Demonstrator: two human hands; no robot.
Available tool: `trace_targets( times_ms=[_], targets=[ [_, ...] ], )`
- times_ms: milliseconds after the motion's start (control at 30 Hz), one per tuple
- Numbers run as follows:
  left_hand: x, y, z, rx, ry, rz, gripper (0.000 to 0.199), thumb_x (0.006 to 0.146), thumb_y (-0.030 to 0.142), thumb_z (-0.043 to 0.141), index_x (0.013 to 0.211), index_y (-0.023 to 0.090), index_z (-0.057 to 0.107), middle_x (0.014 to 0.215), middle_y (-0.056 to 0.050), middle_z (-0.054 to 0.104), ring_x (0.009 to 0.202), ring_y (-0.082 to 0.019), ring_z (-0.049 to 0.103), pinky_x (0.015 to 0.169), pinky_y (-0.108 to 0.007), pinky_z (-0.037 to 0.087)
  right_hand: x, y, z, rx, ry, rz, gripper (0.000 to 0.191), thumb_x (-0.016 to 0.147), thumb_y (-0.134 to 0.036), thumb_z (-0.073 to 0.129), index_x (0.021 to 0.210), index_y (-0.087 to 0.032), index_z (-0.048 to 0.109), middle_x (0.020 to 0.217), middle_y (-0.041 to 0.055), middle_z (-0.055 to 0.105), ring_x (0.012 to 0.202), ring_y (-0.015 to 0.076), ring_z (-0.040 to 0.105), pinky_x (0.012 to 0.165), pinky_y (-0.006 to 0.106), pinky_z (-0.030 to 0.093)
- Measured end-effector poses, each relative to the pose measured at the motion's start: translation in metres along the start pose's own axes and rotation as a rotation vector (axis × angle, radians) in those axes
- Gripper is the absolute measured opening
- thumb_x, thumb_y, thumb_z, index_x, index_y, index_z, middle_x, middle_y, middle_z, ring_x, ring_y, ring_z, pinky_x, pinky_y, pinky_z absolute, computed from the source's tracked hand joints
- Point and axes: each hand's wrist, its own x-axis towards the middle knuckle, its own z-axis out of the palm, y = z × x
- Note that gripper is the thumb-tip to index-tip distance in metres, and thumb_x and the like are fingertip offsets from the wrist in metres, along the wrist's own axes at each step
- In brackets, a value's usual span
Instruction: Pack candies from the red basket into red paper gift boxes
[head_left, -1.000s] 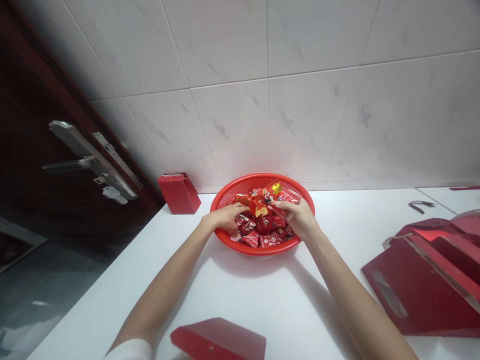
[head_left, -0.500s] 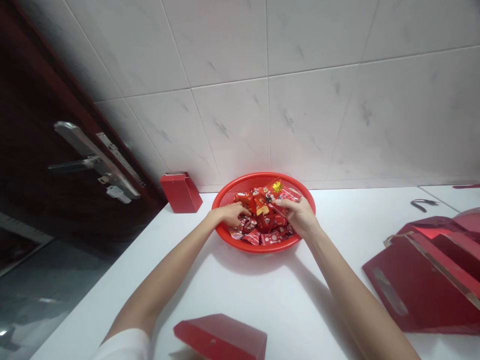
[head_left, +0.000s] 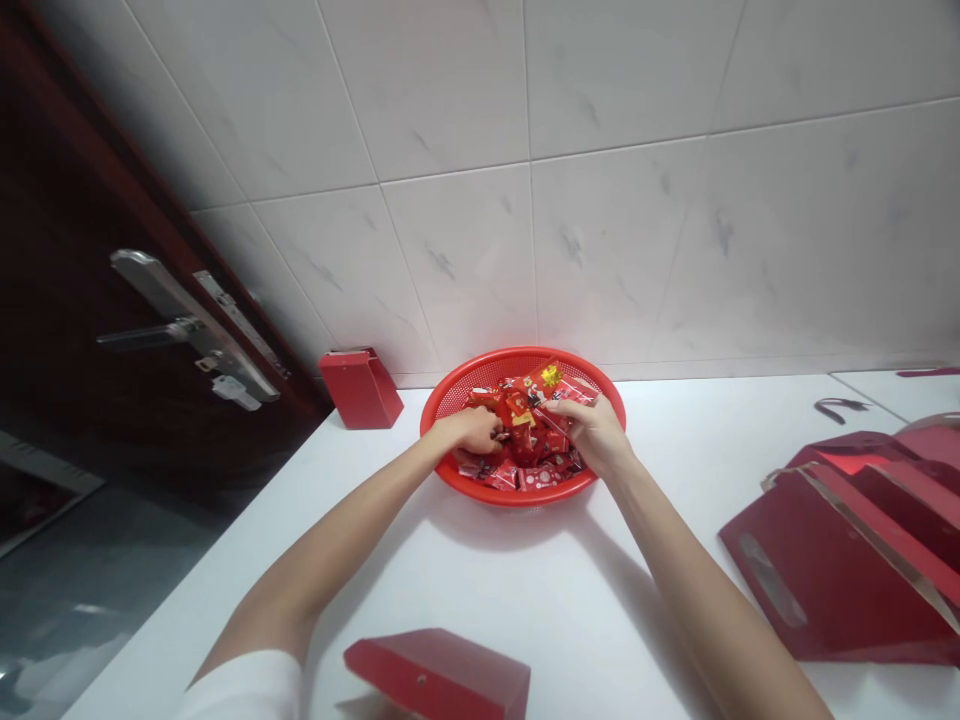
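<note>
Dark red door (head_left: 82, 200) at left, fitted with a metal handle plate (head_left: 187, 320) and keys (head_left: 229, 385). Pale, grey-veined tiled wall (head_left: 450, 110) behind the white table (head_left: 480, 580); dark curled strap (head_left: 840, 406) on the table's right part.

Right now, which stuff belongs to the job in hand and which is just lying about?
In the job:
left hand, among wrapped packets
right hand, pinching a packet
red basket

Seemingly lying about, boxes' role unclear:
red box by the door
near red box
red boxes at right
dark strip
</note>
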Motion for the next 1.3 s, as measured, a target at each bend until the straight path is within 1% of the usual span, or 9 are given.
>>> trace_targets(
  times_ms=[133,300,533,767,900,967,1033,1133,1300],
  targets=[
    [0.002,-0.008,0.000,-0.008,0.103,-0.006,0.035,0.097,0.029,0.040,0.103,0.021,0.074,0.108,-0.009,0.076,0.097,-0.024,0.070,0.082,-0.031,0.052,0.000,0.000,-0.001,-0.002,0.012,-0.003,0.033,0.053,-0.016,0.090,0.079,-0.020,0.071,0.080,0.0022,0.077,0.079,0.0220,0.072,0.083,0.039,0.059],
    [0.003,-0.012,0.002,-0.018,0.200,-0.110,0.031,0.095,0.025,0.043,0.096,0.020,0.074,0.105,-0.012,0.077,0.096,-0.028,0.071,0.072,-0.032,0.052,0.001,0.001,-0.001,-0.002,0.031,-0.001,0.035,0.052,-0.016,0.090,0.079,-0.020,0.069,0.080,0.0021,0.077,0.080,0.0228,0.072,0.083,0.039,0.059],
    [0.002,-0.012,-0.004,-0.045,0.427,-0.281,0.042,0.100,0.023,0.030,0.109,0.016,0.071,0.117,-0.017,0.072,0.108,-0.032,0.068,0.081,-0.037,0.050,0.000,0.000,0.001,-0.009,0.052,-0.007,0.034,0.050,-0.015,0.090,0.076,-0.021,0.069,0.077,0.0012,0.077,0.079,0.0228,0.072,0.083,0.039,0.059],
    [0.000,-0.012,-0.003,-0.044,0.435,-0.269,0.037,0.092,0.016,0.044,0.118,0.021,0.069,0.123,-0.013,0.067,0.113,-0.032,0.063,0.090,-0.040,0.049,0.000,0.000,0.000,-0.007,0.053,-0.007,0.030,0.051,-0.016,0.090,0.075,-0.020,0.071,0.076,0.0022,0.077,0.078,0.0225,0.072,0.083,0.039,0.059],
    [-0.004,-0.012,-0.002,-0.001,0.459,-0.251,0.058,0.081,0.009,0.056,0.137,0.026,0.058,0.135,-0.014,0.058,0.124,-0.034,0.055,0.101,-0.046,0.044,0.001,0.001,0.000,-0.002,0.054,0.002,0.030,0.052,-0.015,0.089,0.074,-0.021,0.071,0.076,0.0017,0.077,0.078,0.0219,0.072,0.082,0.038,0.059],
    [-0.004,-0.013,-0.001,-0.017,0.484,-0.142,0.059,0.080,0.008,0.055,0.137,0.024,0.059,0.136,-0.014,0.057,0.121,-0.031,0.057,0.100,-0.042,0.046,0.001,0.001,0.000,0.019,0.064,0.011,0.033,0.050,-0.014,0.089,0.075,-0.021,0.070,0.075,0.0006,0.076,0.077,0.0209,0.071,0.080,0.037,0.060],
    [-0.003,-0.013,0.000,-0.050,0.434,0.037,0.048,0.081,0.008,0.052,0.124,0.023,0.069,0.127,-0.011,0.065,0.113,-0.027,0.062,0.096,-0.035,0.048,0.002,0.001,0.000,0.037,0.076,0.015,0.036,0.049,-0.012,0.089,0.077,-0.021,0.069,0.075,-0.0003,0.076,0.076,0.0203,0.071,0.080,0.037,0.059],
    [0.001,-0.010,0.000,-0.089,0.218,0.233,0.040,0.079,0.007,0.051,0.103,0.024,0.077,0.105,-0.004,0.076,0.098,-0.022,0.068,0.089,-0.029,0.051,0.003,0.002,-0.001,0.025,0.081,0.013,0.034,0.049,-0.012,0.088,0.075,-0.021,0.068,0.072,-0.0003,0.075,0.075,0.0203,0.070,0.080,0.037,0.059],
    [0.008,0.000,-0.002,0.014,0.063,0.130,0.036,0.084,0.016,0.059,0.116,0.025,0.074,0.109,-0.008,0.077,0.097,-0.026,0.071,0.082,-0.032,0.053,0.002,0.001,-0.001,0.003,0.066,0.005,0.028,0.051,-0.014,0.088,0.072,-0.021,0.070,0.074,0.0007,0.075,0.074,0.0201,0.069,0.077,0.036,0.058]
  ],
)
